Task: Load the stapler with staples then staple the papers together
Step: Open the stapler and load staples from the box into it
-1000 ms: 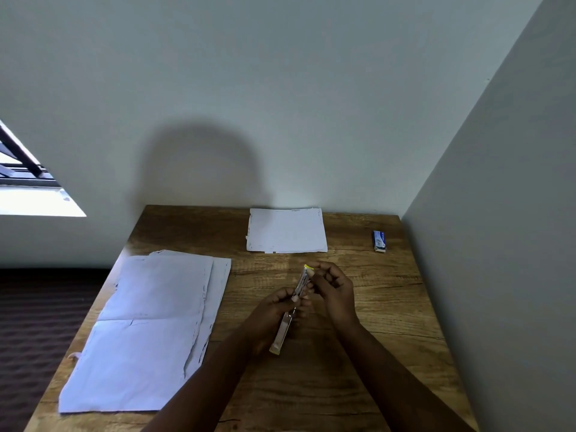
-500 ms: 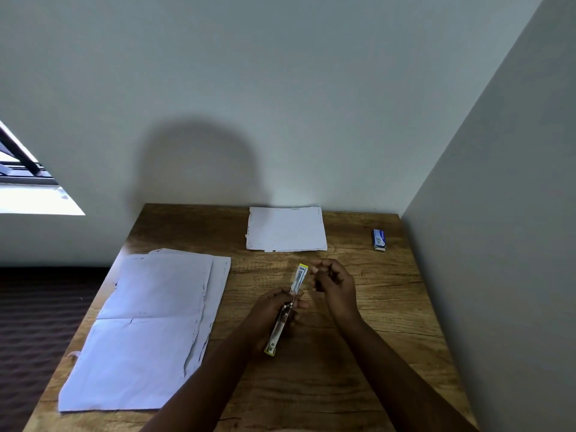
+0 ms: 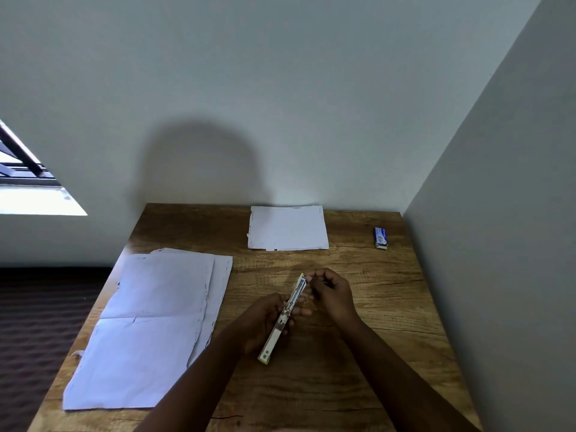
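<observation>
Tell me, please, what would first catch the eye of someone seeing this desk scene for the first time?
Most striking is the stapler, swung open and held above the middle of the wooden table: the left hand grips its body, and the right hand pinches at its far end. Next come the large sheets of paper spread on the left, a smaller paper stack at the far edge, and a small blue staple box at the far right.

Nothing could be read anywhere. The small blue staple box [image 3: 380, 237] at the table's far right carried print, but it was too small and blurred to make out. The stapler [image 3: 283, 319] showed no legible marking either.
</observation>
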`<move>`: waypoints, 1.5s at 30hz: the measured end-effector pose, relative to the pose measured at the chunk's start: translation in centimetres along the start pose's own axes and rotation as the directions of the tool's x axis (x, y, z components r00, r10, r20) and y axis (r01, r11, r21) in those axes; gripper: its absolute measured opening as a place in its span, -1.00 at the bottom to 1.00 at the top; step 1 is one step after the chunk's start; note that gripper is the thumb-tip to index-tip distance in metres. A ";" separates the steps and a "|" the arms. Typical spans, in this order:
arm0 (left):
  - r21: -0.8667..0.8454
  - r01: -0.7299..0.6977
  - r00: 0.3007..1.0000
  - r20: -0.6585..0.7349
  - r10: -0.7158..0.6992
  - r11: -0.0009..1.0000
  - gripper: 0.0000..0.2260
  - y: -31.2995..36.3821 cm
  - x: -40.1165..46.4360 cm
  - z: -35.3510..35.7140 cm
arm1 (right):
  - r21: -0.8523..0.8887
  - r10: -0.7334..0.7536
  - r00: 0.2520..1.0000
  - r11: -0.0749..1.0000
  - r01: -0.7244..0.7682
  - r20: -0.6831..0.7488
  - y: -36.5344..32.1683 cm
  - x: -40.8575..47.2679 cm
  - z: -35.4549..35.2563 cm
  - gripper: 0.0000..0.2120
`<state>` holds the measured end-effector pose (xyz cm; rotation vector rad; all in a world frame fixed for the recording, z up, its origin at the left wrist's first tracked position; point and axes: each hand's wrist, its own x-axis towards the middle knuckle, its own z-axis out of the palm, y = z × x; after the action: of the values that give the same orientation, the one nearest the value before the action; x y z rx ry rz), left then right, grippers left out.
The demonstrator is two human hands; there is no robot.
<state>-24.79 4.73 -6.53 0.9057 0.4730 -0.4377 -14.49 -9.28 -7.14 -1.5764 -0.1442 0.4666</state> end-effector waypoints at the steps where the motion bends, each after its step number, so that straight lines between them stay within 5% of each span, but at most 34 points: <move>1: -0.014 -0.006 1.000 0.013 0.006 1.000 -0.61 0.0 -0.1 0.0 | 0.017 -0.009 1.000 1.000 0.009 0.012 -0.1 -0.1 0.0 -0.95; 18: 0.067 -0.043 0.997 -0.064 0.048 0.997 -0.72 0.2 -0.4 0.5 | 0.054 -0.080 0.995 0.996 0.077 0.059 -0.9 -0.5 0.0 -0.92; 24: 0.121 -0.187 0.981 -0.024 0.191 0.975 -0.72 -0.6 -0.5 0.6 | 0.007 -0.301 0.952 0.953 0.301 0.047 -1.9 -1.0 0.6 -0.97; 35: 0.189 -0.265 0.939 -0.173 0.297 0.946 -0.74 -0.9 0.5 0.9 | -0.219 -0.395 0.914 0.887 0.407 0.096 -2.2 -1.0 0.9 -0.84; 39: 0.242 -0.272 0.930 -0.183 0.320 0.931 -0.75 -0.9 0.5 1.0 | -0.317 -0.491 0.871 0.824 0.470 0.016 -2.8 -0.7 0.2 -0.59; 43: 0.207 -0.265 0.931 -0.200 0.306 0.942 -0.74 -0.9 0.5 1.1 | -0.406 -0.433 0.860 0.759 0.510 0.270 -2.6 -0.9 0.3 -0.56; 45: 0.201 -0.269 0.930 -0.199 0.308 0.942 -0.75 -1.0 0.7 1.3 | -0.415 -0.464 0.852 0.744 0.523 0.241 -2.4 -1.0 0.6 -0.51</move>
<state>-24.53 3.03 -6.86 1.1807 0.5056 -0.1030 -15.18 -8.97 -4.60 -1.8915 -0.8101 0.0991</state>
